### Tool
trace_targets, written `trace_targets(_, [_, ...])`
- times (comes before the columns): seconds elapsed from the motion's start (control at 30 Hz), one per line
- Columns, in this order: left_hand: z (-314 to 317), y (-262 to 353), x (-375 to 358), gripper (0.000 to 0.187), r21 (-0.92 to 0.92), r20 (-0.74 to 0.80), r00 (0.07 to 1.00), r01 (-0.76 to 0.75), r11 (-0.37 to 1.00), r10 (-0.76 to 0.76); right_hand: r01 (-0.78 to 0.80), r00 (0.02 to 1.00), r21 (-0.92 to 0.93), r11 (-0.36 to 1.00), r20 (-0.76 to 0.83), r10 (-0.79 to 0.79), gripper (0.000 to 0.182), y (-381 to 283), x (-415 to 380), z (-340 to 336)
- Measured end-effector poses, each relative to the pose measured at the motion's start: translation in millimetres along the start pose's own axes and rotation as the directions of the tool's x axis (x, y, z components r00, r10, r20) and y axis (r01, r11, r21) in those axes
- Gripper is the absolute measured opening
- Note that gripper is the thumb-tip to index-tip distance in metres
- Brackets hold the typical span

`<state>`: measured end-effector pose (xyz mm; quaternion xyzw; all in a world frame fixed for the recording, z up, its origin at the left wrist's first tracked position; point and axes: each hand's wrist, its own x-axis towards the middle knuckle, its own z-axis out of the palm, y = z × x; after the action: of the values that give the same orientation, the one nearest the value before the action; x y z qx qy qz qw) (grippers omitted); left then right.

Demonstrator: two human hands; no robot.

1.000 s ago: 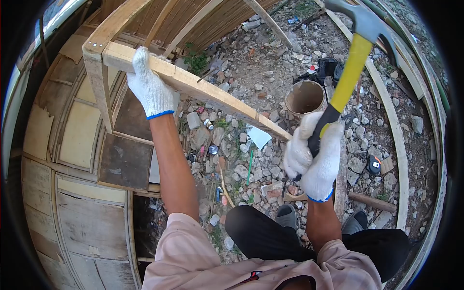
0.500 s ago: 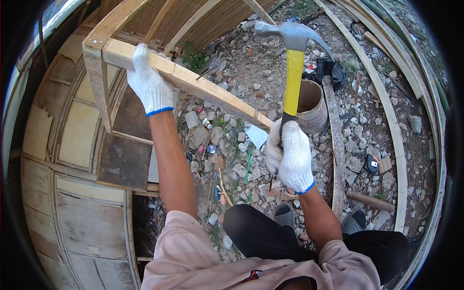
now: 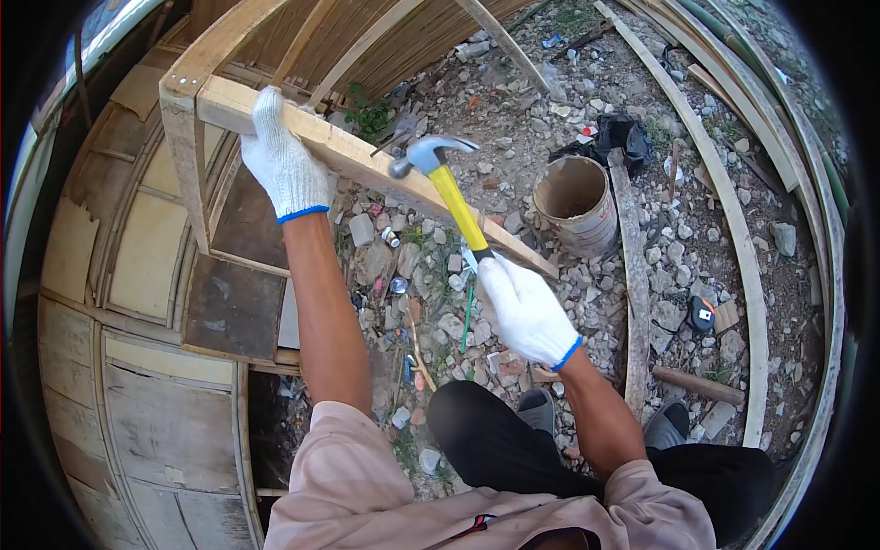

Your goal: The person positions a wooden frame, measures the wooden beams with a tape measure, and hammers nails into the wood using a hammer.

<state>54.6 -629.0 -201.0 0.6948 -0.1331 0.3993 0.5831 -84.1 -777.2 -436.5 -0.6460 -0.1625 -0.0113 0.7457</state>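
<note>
My left hand (image 3: pixel 286 165), in a white knit glove with a blue cuff, is wrapped round a wooden beam (image 3: pixel 344 151) close to its frame corner. The thumb lies over the top and the other fingers are hidden behind. In my right hand (image 3: pixel 533 313), gloved the same way, is a claw hammer (image 3: pixel 456 203), gripped at the black end of its yellow handle. The hammer's face overlaps the beam's upper edge, beside a thin dark nail-like spike (image 3: pixel 390 140) that sticks out there. The claw points right.
Wooden panels (image 3: pixel 174 422) line the left side. Rubble covers the ground, with a dirty bucket (image 3: pixel 591 227), a black plastic bag (image 3: pixel 623 137) and a tape measure (image 3: pixel 701 313). Long planks (image 3: pixel 747 275) lie on the right, near a short round stick (image 3: pixel 699 385).
The hammer has swung down and left from a raised upright position to the beam, and my right hand has tilted with it. My left hand keeps its place on the beam.
</note>
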Motion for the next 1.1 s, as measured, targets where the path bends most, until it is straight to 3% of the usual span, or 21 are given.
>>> trace_targets(0.03, [-2.2, -1.2, 3.3, 0.037, 0.012, 0.012, 1.0, -0.007, 1.0, 0.006, 0.186, 0.972, -0.019, 0.982, -0.143, -0.187, 0.032, 12.6, 0.3, 11.8])
trace_targets(0.07, [-8.1, -3.3, 3.1, 0.037, 0.023, 0.011, 1.0, -0.007, 1.0, 0.007, 0.184, 0.972, -0.014, 0.983, -0.15, -0.184, 0.032, 7.3, -1.1, 7.7])
trace_targets(0.1, [-9.8, -2.0, 3.4, 0.036, 0.032, -0.007, 1.0, -0.003, 0.999, 0.003, 0.023, 0.991, 0.32, 0.947, -0.132, 0.021, 0.034, -2.6, 4.6, -8.2])
trace_targets(0.13, [-16.4, -1.6, 0.0, 0.036, 0.054, -0.013, 1.0, 0.014, 0.998, -0.014, -0.182, 0.965, 0.632, 0.753, -0.031, 0.259, 0.036, -12.6, -5.0, -13.6])
trace_targets(0.17, [-22.2, -2.3, -3.8, 0.035, 0.045, 0.002, 1.0, 0.024, 0.999, -0.024, -0.138, 0.965, 0.864, 0.484, 0.007, 0.263, 0.039, -19.0, -7.8, -21.3])
trace_targets(0.3, [-9.5, -0.1, -1.5, 0.034, 0.017, 0.008, 1.0, -0.001, 1.0, 0.001, 0.109, 0.965, 0.952, 0.287, -0.171, 0.199, 0.044, -38.1, -2.9, -24.8])
trace_targets(0.33, [-7.0, -1.2, 0.2, 0.035, 0.011, 0.01, 1.0, -0.016, 1.0, 0.015, 0.116, 0.978, 0.936, 0.331, -0.166, 0.126, 0.037, -36.4, -4.8, -18.7])
trace_targets(0.4, [-6.8, -3.0, 1.0, 0.035, 0.024, 0.0, 1.0, -0.023, 0.999, 0.023, -0.07, 0.992, 0.7, 0.71, -0.025, 0.123, 0.03, -20.7, -3.2, -6.6])
trace_targets(0.43, [-6.2, -3.4, 2.2, 0.035, 0.034, -0.001, 0.999, -0.034, 0.999, 0.034, 0.161, 0.985, 0.41, 0.898, -0.13, -0.117, 0.025, 3.1, -0.4, 6.3])
trace_targets(0.47, [-6.6, -2.8, 1.8, 0.035, 0.034, 0.007, 0.999, -0.036, 0.999, 0.036, 0.165, 0.983, 0.412, 0.896, -0.138, -0.118, 0.025, -3.7, -4.7, 1.5])
trace_targets(0.53, [-8.9, -2.6, 1.8, 0.035, 0.016, 0.006, 1.0, -0.016, 1.0, 0.016, -0.154, 0.969, 0.909, 0.388, 0.062, 0.238, 0.03, -36.1, -12.4, -24.0])
trace_targets(0.6, [-10.2, 0.6, -2.5, 0.034, 0.037, -0.009, 1.0, 0.015, 0.999, -0.015, 0.154, 0.963, 0.921, 0.359, -0.221, 0.153, 0.053, -57.2, -17.8, -46.5])
trace_targets(0.67, [-9.2, 0.3, -2.6, 0.034, 0.013, 0.019, 1.0, -0.01, 1.0, 0.009, 0.478, 0.878, 0.874, 0.084, -0.478, -0.026, 0.059, -59.5, -14.6, -61.3])
trace_targets(0.73, [-6.3, 1.8, -1.2, 0.033, 0.006, 0.012, 1.0, -0.006, 1.0, 0.006, 0.577, 0.783, 0.808, -0.123, -0.589, -0.201, 0.056, -55.6, -9.1, -52.6])
trace_targets(0.8, [-5.1, -0.1, -1.7, 0.033, 0.005, 0.026, 1.0, 0.007, 1.0, -0.007, 0.432, 0.899, 0.897, 0.096, -0.421, -0.118, 0.043, -15.7, -2.9, 1.6])
trace_targets(0.83, [-7.2, -1.3, -1.7, 0.033, -0.002, 0.029, 1.0, 0.003, 1.0, -0.003, 0.535, 0.829, 0.526, 0.661, -0.477, -0.291, 0.035, 12.0, -3.5, 19.8])
trace_targets(0.87, [-9.5, -2.0, 1.6, 0.033, -0.011, 0.011, 1.0, 0.016, 1.0, -0.016, 0.469, 0.78, -0.121, 0.875, -0.409, -0.475, 0.028, 29.5, 0.5, 25.7])
trace_targets(0.9, [-12.2, 0.3, 1.2, 0.034, -0.002, 0.004, 0.999, 0.043, 0.999, -0.043, 0.275, 0.94, 0.067, 0.959, -0.231, -0.253, 0.025, 29.9, -4.8, 15.6])
trace_targets(0.93, [-15.0, 0.6, 0.8, 0.035, 0.011, -0.016, 1.0, 0.027, 1.0, -0.027, 0.047, 0.999, 0.19, 0.981, 0.009, -0.049, 0.024, 29.5, -5.2, -0.9])
trace_targets(0.97, [-15.2, -1.8, 5.0, 0.038, -0.016, -0.021, 1.0, 0.013, 1.0, -0.013, -0.254, 0.956, 0.781, 0.571, 0.113, 0.27, 0.029, -12.3, -8.0, -13.8])
trace_targets(1.1, [-16.8, -2.0, 1.0, 0.042, 0.008, -0.012, 1.0, 0.002, 1.0, -0.002, 0.046, 0.994, 0.951, 0.305, -0.074, 0.081, 0.035, -36.6, -10.5, -11.8])
